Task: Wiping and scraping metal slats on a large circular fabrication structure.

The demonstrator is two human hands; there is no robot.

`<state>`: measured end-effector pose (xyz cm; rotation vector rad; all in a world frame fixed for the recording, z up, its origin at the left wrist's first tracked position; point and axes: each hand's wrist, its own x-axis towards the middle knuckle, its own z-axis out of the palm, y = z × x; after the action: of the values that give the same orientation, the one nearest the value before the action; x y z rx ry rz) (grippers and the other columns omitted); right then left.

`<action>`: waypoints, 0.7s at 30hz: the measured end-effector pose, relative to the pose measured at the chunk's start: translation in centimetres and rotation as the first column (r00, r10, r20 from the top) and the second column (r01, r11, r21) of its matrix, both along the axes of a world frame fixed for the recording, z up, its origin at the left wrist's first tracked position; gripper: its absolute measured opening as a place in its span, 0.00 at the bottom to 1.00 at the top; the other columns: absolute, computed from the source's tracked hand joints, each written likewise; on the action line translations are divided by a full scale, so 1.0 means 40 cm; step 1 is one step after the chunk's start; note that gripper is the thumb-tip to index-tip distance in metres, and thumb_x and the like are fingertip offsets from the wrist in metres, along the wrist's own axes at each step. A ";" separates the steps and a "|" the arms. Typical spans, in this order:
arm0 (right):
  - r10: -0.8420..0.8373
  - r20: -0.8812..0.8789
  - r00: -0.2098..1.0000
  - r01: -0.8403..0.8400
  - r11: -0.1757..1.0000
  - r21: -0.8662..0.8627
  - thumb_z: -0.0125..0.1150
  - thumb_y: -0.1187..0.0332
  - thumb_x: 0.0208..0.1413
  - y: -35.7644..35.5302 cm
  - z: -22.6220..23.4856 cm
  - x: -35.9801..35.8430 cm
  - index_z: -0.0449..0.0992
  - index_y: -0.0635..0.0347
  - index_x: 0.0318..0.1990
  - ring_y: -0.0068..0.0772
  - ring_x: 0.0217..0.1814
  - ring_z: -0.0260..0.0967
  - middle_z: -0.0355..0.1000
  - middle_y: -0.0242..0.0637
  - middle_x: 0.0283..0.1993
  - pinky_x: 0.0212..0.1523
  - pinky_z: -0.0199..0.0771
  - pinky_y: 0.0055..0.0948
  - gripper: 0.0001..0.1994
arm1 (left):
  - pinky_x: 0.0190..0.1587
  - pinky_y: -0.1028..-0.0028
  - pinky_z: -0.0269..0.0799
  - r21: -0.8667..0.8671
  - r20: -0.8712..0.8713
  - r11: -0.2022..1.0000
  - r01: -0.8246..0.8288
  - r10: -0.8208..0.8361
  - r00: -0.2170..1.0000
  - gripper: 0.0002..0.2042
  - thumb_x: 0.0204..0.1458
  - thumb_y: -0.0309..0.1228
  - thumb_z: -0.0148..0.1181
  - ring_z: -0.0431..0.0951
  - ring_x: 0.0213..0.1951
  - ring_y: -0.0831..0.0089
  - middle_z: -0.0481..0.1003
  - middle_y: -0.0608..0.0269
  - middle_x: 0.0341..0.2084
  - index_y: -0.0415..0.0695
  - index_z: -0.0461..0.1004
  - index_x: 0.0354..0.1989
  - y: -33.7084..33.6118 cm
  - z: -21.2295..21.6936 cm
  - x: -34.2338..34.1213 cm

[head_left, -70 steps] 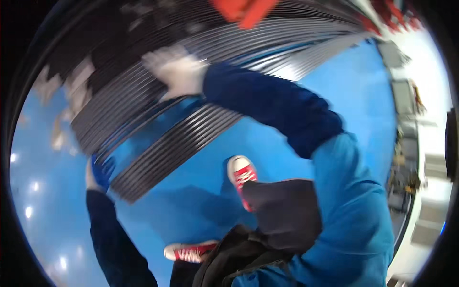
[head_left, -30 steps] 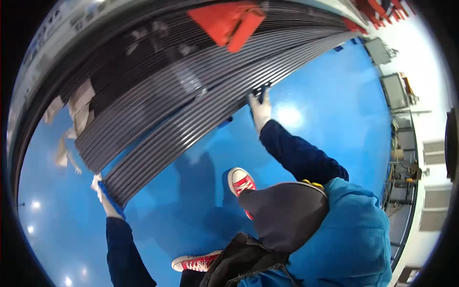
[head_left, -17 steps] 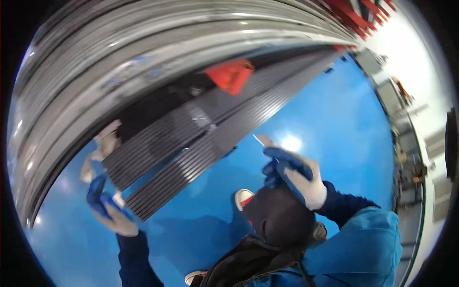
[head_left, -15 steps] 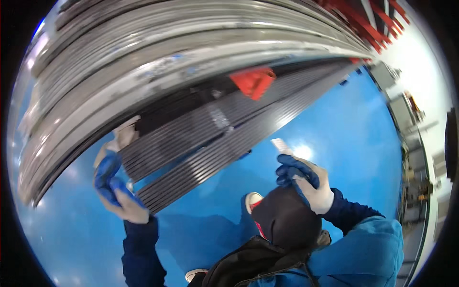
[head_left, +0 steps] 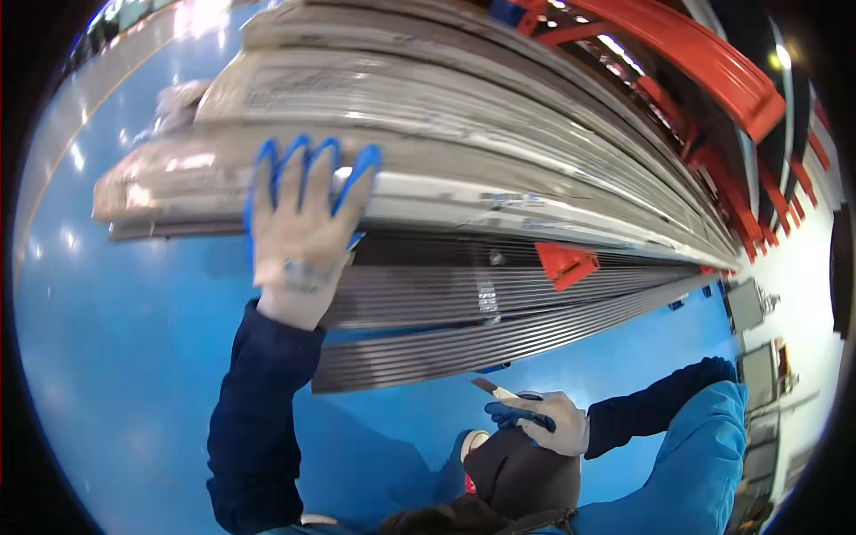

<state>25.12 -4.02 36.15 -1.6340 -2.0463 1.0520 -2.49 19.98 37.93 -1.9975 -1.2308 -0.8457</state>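
My left hand (head_left: 303,227), in a white glove with blue palm and fingertips, reaches forward with its fingers spread over the end of a stack of long, plastic-wrapped bundles (head_left: 428,134). Whether it presses on the wrapping cannot be told. In front of my knee, my gloved right hand (head_left: 546,421) is closed around a utility knife (head_left: 495,390), its flat blade pointing left and away. Below the wrapped stack lie long, dark ribbed metal profiles (head_left: 401,352), just beyond the left wrist. A strip of clear tape or film (head_left: 486,299) crosses them.
A red bracket (head_left: 567,265) juts out over the profiles. Red rack arms (head_left: 695,62) rise at the far right. Grey cabinets (head_left: 753,303) line the white wall at right. Blue floor (head_left: 116,374) spreads around me, and my shoe (head_left: 473,443) stands under my right hand.
My left hand has left the near end of the dark profiles and moved up and forward over the wrapped bundles, fingers spreading. The view has swung left. My right hand still holds the knife.
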 end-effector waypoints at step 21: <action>0.538 0.505 0.675 -0.550 0.823 -0.140 0.50 0.70 0.51 -0.069 0.159 0.017 0.65 0.56 0.55 0.46 0.35 0.70 0.70 0.42 0.45 0.36 0.69 0.36 0.21 | 0.58 0.57 0.54 -0.567 0.370 0.740 -0.363 0.622 0.690 0.31 0.44 0.42 0.59 0.65 0.53 0.56 0.69 0.54 0.48 0.40 0.60 0.57 -0.552 0.223 -0.173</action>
<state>25.81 -6.76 42.49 -1.4246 -3.0428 0.7675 -9.42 -2.11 46.87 -1.5975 -2.3832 -0.9118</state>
